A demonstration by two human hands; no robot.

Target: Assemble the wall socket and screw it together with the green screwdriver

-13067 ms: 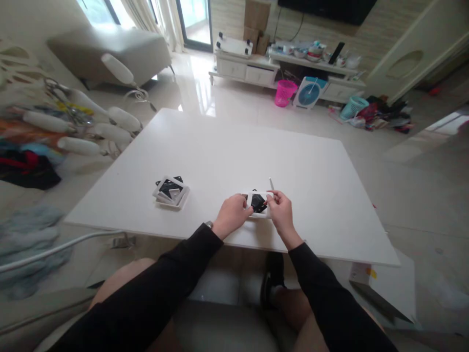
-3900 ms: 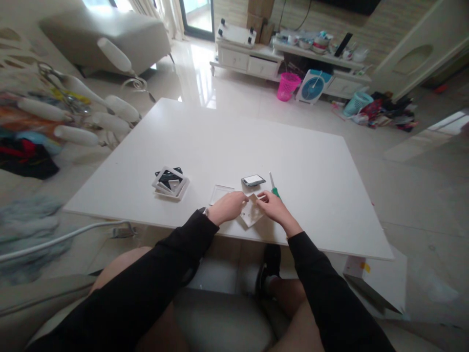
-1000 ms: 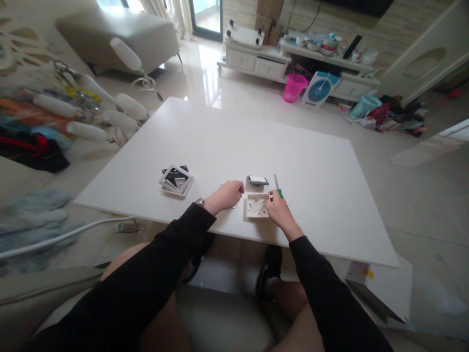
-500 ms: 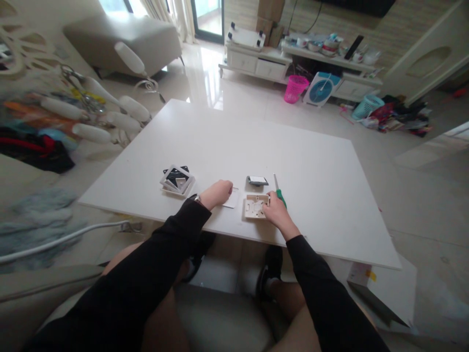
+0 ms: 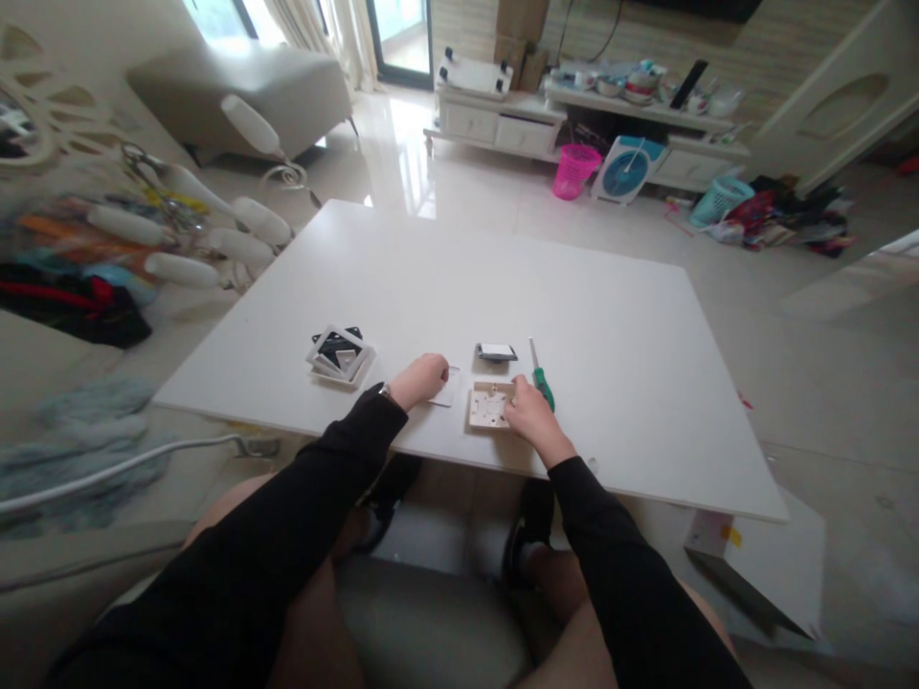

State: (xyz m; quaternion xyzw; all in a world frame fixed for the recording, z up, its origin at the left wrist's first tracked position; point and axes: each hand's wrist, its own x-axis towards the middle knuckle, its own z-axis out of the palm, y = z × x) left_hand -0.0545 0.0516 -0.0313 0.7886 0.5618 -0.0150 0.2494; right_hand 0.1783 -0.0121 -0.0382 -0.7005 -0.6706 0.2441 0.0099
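Note:
My right hand [image 5: 531,413] grips the right side of a cream plastic socket back box [image 5: 490,409], which rests open side up near the table's front edge. My left hand [image 5: 422,380] is closed over a thin, pale flat piece [image 5: 448,390] lying on the table; what its fingertips pinch is hidden. A screwdriver with a green handle [image 5: 544,388] lies just beyond my right hand, its shaft pointing away. Behind the box sits a dark switch module with a white face [image 5: 496,352]. Stacked white frames and a black plate [image 5: 340,355] lie to the left.
All of this is on a white table [image 5: 503,287]. A chandelier with white arms [image 5: 248,225] stands close to the table's left edge. Beyond are a low cabinet [image 5: 495,124], a pink basket [image 5: 575,174] and a blue fan [image 5: 626,172].
The view has shifted slightly, so the table things appear a little further left. Both hands stay at the same pieces, with hardly any movement.

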